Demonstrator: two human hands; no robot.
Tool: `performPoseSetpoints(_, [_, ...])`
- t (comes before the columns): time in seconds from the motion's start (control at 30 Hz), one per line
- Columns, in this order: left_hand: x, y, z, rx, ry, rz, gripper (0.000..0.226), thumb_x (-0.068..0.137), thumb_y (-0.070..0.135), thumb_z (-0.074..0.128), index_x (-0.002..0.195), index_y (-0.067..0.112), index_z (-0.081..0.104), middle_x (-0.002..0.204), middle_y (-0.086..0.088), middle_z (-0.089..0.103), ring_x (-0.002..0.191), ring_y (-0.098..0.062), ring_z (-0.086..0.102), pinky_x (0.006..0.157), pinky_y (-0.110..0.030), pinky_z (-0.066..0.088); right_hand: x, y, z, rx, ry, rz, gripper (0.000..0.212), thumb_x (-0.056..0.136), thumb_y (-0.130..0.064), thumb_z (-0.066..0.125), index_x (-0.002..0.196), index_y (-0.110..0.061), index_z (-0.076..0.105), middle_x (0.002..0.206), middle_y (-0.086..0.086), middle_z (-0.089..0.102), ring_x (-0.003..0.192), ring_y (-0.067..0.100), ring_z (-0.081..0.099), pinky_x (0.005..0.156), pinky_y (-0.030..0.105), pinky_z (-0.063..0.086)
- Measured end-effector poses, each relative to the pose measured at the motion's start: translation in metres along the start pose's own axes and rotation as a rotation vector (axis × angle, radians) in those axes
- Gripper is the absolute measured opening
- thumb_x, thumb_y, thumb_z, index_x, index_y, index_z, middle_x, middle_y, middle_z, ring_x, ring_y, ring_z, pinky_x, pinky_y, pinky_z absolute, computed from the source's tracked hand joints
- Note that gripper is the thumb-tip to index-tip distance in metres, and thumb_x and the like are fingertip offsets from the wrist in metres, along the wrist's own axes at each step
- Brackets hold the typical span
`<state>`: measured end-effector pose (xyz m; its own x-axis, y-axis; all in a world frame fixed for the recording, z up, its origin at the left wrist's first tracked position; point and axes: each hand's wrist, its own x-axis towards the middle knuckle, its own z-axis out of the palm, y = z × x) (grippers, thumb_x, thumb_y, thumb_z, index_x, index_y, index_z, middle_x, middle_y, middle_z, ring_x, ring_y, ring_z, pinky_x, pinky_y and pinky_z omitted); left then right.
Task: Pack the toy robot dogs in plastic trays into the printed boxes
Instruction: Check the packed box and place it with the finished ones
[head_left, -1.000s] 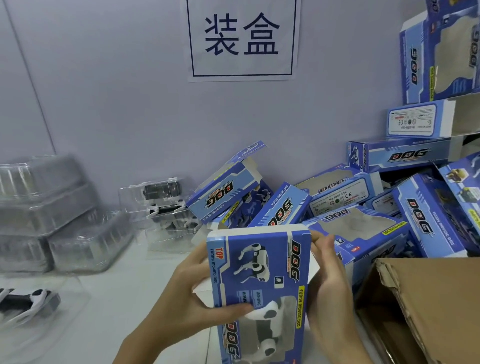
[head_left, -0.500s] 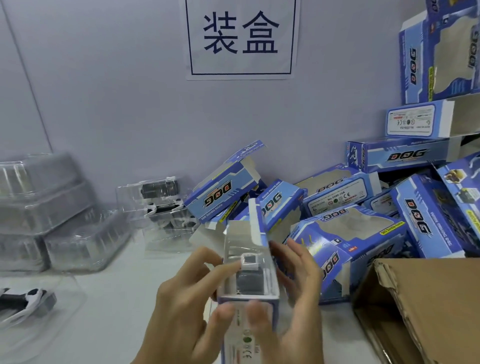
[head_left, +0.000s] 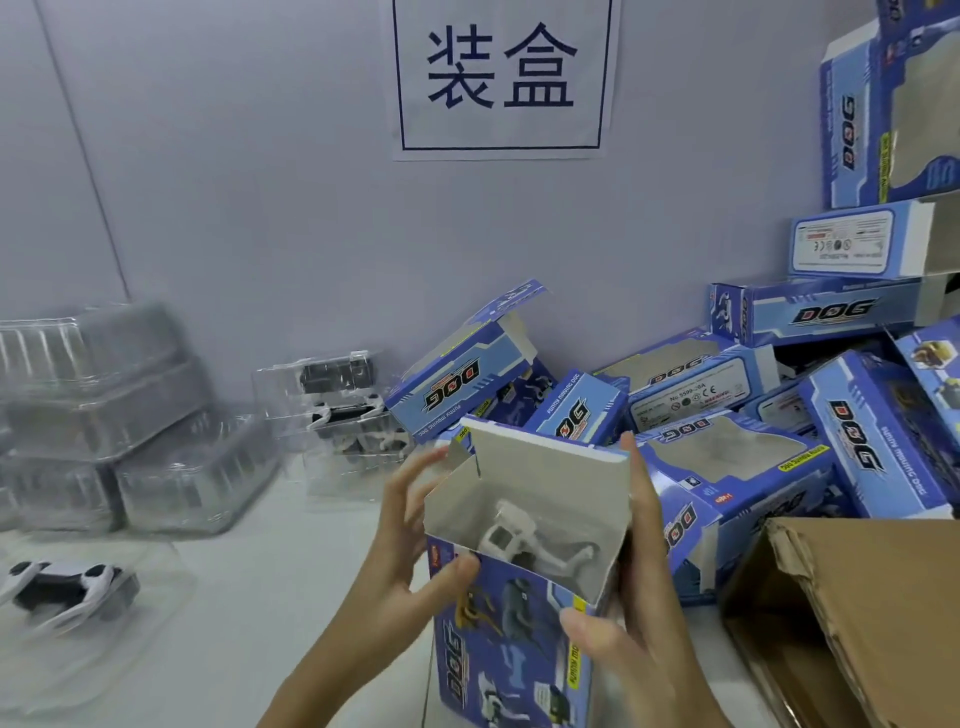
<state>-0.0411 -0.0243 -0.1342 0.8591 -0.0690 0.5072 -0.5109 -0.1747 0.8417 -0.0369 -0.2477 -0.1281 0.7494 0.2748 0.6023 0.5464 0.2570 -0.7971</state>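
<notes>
Left of the box: clear trays, one with a dog. Box, blue, printed, top flap open, white toy inside; left hand and right hand grip its sides. Right of the box: piled boxes, carton.

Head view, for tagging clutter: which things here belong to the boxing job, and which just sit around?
Belongs to the job:
- printed box, open-topped, held by left hand and right hand
- toy dog inside it
- trayed dog
- pile of printed boxes
- stacked plastic trays

Just lying about:
- wall sign
- cardboard carton
</notes>
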Motion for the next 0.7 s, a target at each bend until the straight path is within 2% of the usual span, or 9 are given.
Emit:
performPoseSetpoints(0.07, [-0.004,-0.002,0.005,-0.013,-0.026,0.012,0.08,0.096,0.044,0.074,0.159,0.036,0.024,0.151,0.008,0.053,0.128,-0.033,0.063,0.096,-0.046,0.059,0.002,0.003,-0.001,-0.024,-0.003,0.02,0.105,0.07,-0.028,0.062,0.158,-0.059,0.014,0.165,-0.027,0.027,0.149,-0.001,0.034,0.108,0.029,0.043])
performPoseSetpoints(0.17, [-0.008,-0.006,0.02,-0.028,0.081,0.004,0.077,0.092,0.051,0.078,0.155,0.04,0.034,0.153,0.007,0.051,0.13,-0.04,0.059,0.097,-0.064,0.054,0.005,0.013,-0.008,-0.039,0.084,0.078,0.102,0.066,-0.023,0.06,0.152,-0.066,0.024,0.155,-0.044,0.03,0.144,-0.015,0.032,0.113,0.027,0.041])
performPoseSetpoints(0.27, [-0.012,-0.007,0.037,0.058,0.217,0.041,0.074,0.086,0.064,0.077,0.15,0.046,0.044,0.149,0.016,0.05,0.13,-0.032,0.059,0.096,-0.065,0.054,0.006,0.023,-0.01,-0.054,0.13,0.088,0.091,0.079,-0.013,0.051,0.151,-0.066,0.029,0.16,-0.034,0.032,0.149,-0.004,0.033,0.12,0.05,0.035])
performPoseSetpoints(0.37, [-0.015,-0.005,0.05,0.115,0.31,0.107,0.068,0.089,0.062,0.071,0.151,0.047,0.047,0.141,0.012,0.054,0.127,-0.02,0.059,0.094,-0.055,0.057,-0.002,0.033,-0.005,-0.065,0.192,0.072,0.071,0.091,-0.039,0.052,0.155,-0.058,0.028,0.163,-0.022,0.036,0.154,0.01,0.032,0.123,0.058,0.026])
performPoseSetpoints(0.43, [-0.015,-0.003,0.055,0.145,0.332,0.129,0.065,0.091,0.06,0.069,0.151,0.047,0.047,0.139,0.007,0.054,0.129,-0.018,0.056,0.097,-0.049,0.056,-0.009,0.038,0.003,-0.129,0.26,0.025,0.062,0.099,-0.051,0.05,0.157,-0.055,0.028,0.157,-0.027,0.043,0.151,0.008,0.035,0.121,0.05,0.034])
performPoseSetpoints(0.47, [-0.015,-0.002,0.055,0.152,0.331,0.135,0.065,0.092,0.062,0.067,0.151,0.047,0.047,0.137,0.005,0.054,0.129,-0.02,0.056,0.097,-0.046,0.056,-0.011,0.038,0.008,-0.172,0.298,-0.001,0.059,0.102,-0.057,0.049,0.157,-0.054,0.028,0.145,-0.031,0.052,0.145,0.008,0.04,0.117,0.04,0.044])
performPoseSetpoints(0.53, [-0.015,-0.001,0.055,0.165,0.331,0.146,0.065,0.092,0.066,0.067,0.151,0.045,0.049,0.132,0.003,0.054,0.125,-0.024,0.057,0.095,-0.039,0.057,-0.01,0.034,0.013,-0.192,0.338,-0.004,0.062,0.1,-0.066,0.05,0.157,-0.051,0.032,0.12,-0.025,0.064,0.13,0.01,0.049,0.092,0.028,0.059])
performPoseSetpoints(0.6, [-0.015,0.001,0.053,0.167,0.331,0.139,0.066,0.09,0.068,0.068,0.149,0.045,0.052,0.13,0.004,0.054,0.123,-0.026,0.058,0.093,-0.04,0.058,-0.005,0.03,0.012,-0.183,0.335,0.011,0.067,0.095,-0.071,0.053,0.156,-0.049,0.036,0.138,-0.024,0.061,0.129,0.004,0.059,0.086,0.021,0.059])
performPoseSetpoints(0.7, [-0.015,0.003,0.048,0.114,0.292,0.098,0.068,0.085,0.068,0.073,0.147,0.047,0.054,0.132,0.005,0.055,0.126,-0.028,0.058,0.092,-0.052,0.06,-0.001,0.025,0.008,-0.279,0.357,-0.049,0.065,0.093,-0.072,0.054,0.153,-0.05,0.041,0.153,-0.023,0.05,0.14,0.0,0.049,0.103,0.02,0.05])
